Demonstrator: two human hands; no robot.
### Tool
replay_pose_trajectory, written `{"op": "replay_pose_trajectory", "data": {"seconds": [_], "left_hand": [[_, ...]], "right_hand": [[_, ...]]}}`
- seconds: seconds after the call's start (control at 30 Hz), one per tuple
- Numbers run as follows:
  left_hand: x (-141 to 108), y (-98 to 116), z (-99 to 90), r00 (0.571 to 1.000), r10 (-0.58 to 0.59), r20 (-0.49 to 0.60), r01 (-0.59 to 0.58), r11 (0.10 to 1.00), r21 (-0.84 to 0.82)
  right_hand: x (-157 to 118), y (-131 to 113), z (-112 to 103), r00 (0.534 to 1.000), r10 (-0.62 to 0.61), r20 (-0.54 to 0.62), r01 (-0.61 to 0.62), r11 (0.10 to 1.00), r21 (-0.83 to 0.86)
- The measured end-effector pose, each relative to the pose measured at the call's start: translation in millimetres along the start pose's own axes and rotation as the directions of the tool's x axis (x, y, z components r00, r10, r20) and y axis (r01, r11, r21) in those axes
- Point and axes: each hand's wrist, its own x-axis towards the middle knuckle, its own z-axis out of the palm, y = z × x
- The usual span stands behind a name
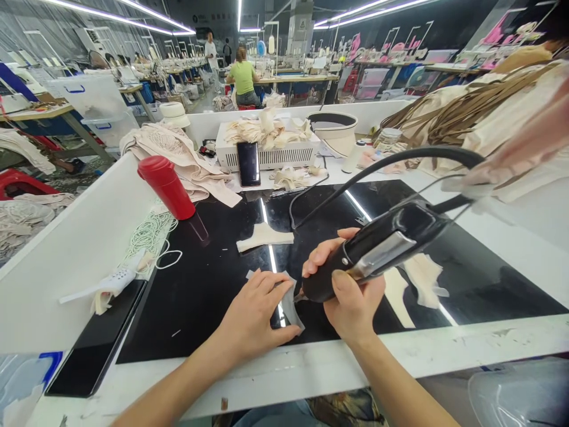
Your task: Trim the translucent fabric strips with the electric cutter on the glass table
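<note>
My left hand lies with spread fingers on a grey curved piece on the glossy black board. In my right hand is a black corded hand tool with a metal lever; its narrow tip points down at the right edge of the grey piece. A cream cut piece rests on the board beyond my hands. More cream pieces lie to the right, partly behind the tool and my right hand. Part of the grey piece is hidden under my left hand.
A red bottle stands at the back left, beside green cord. Behind the board are a phone and a white vented box. Thick black tubing arches at the right. Fabric and brown strips fill the back right.
</note>
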Motion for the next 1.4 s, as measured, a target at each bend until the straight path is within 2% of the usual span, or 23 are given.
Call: {"op": "replay_pose_trajectory", "data": {"seconds": [0.2, 0.53, 1.07, 1.27, 1.4], "left_hand": [[-0.9, -0.9, 0.5, 1.000, 0.010, -0.020, -0.010, 1.000, -0.010], [-1.8, -2.0, 2.2, 1.000, 0.014, -0.027, -0.014, 1.000, -0.002], [-2.6, -0.8, 2.0, 0.999, 0.015, -0.032, -0.016, 1.000, -0.015], [-5.8, -5.5, -4.8, 0.996, -0.018, -0.088, 0.012, 0.998, -0.067], [-6.0, -4.8, -8.8, 0.995, 0.044, -0.087, -0.052, 0.995, -0.089]], "right_hand": [[-6.1, -0.1, -0.3, 1.000, 0.021, -0.009, -0.021, 0.998, -0.052], [-13.7, -14.2, -4.9, 1.000, 0.003, 0.001, -0.003, 1.000, -0.029], [-19.6, -14.1, -4.8, 1.000, 0.007, 0.014, -0.006, 0.996, -0.093], [-11.6, -17.6, -17.0, 1.000, -0.001, 0.004, 0.001, 0.994, -0.113], [-0.3, -20.0, -28.3, 0.998, -0.044, -0.050, 0.036, 0.989, -0.145]]}}
